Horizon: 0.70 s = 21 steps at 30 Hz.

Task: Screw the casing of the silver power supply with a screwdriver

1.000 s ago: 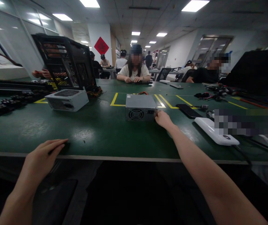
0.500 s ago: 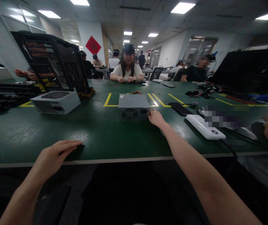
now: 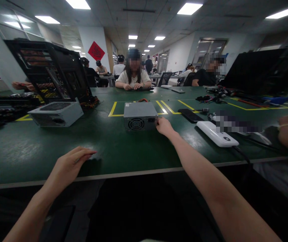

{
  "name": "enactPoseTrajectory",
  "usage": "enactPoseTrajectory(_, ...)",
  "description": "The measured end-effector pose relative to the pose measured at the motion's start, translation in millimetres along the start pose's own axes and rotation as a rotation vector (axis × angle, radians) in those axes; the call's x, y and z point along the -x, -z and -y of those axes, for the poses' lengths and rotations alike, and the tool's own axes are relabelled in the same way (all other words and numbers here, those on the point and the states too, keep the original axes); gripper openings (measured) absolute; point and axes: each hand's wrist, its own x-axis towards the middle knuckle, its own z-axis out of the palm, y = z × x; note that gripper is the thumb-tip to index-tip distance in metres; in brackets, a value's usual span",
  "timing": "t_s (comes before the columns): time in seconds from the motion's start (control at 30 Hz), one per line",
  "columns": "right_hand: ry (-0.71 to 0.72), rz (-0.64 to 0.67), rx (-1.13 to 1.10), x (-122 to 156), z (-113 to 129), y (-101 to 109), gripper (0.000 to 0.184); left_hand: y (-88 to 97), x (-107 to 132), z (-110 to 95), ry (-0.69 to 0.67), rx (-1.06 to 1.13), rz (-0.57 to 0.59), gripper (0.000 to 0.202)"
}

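Note:
A grey computer power supply (image 3: 141, 112) sits on the green table in front of me, its round fan grille and socket facing me. My right hand (image 3: 164, 127) is at the near right corner of this power supply, with its fingers curled closed against the edge. Part of those fingertips is hidden. Lower left, my left hand (image 3: 70, 164) hovers over the table near its front edge, apart from the power supply. Its fingers are stretched out, with the thumb close beneath them, and I see nothing held there.
A second power supply (image 3: 57, 114) stands at left before an open black computer case (image 3: 50, 70). Right of my hand lie a black phone (image 3: 190, 115), a white power bank (image 3: 217, 134) and cables. Yellow tape (image 3: 112, 109) marks the table (image 3: 108, 144). A person (image 3: 134, 75) sits opposite.
My left hand has moved right and slightly upward, toward the power supply. My right hand stays at the power supply's corner. The whole view has shifted slightly.

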Motion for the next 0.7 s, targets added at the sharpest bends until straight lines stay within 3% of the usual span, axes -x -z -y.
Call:
enactPoseTrajectory(0.13, -0.019, -0.018, -0.055, -1, 0, 1, 0.03, -22.2, -55, -55, -0.244, 0.065, 0.091, 0.025)
enactPoseTrajectory(0.23, -0.058, -0.037, -0.097, -5, -3, 1, 0.03, -55.6, -102, -95, -0.459, 0.039, 0.179, 0.025)
enactPoseTrajectory(0.3, -0.095, -0.062, -0.124, -8, -7, 0, 0.032, -80.0, -127, -110, -0.531, -0.023, 0.207, 0.027)
enactPoseTrajectory(0.4, -0.158, -0.108, -0.163, -11, -12, 1, 0.032, -108.2, -148, -114, -0.538, -0.11, 0.193, 0.032)
enactPoseTrajectory(0.47, -0.198, -0.143, -0.195, -12, -14, 4, 0.032, -117.5, -151, -109, -0.528, -0.125, 0.181, 0.031)
enactPoseTrajectory(0.7, -0.257, -0.287, -0.325, -11, -14, 12, 0.037, -112.8, -146, -98, -0.527, -0.098, 0.064, 0.028)
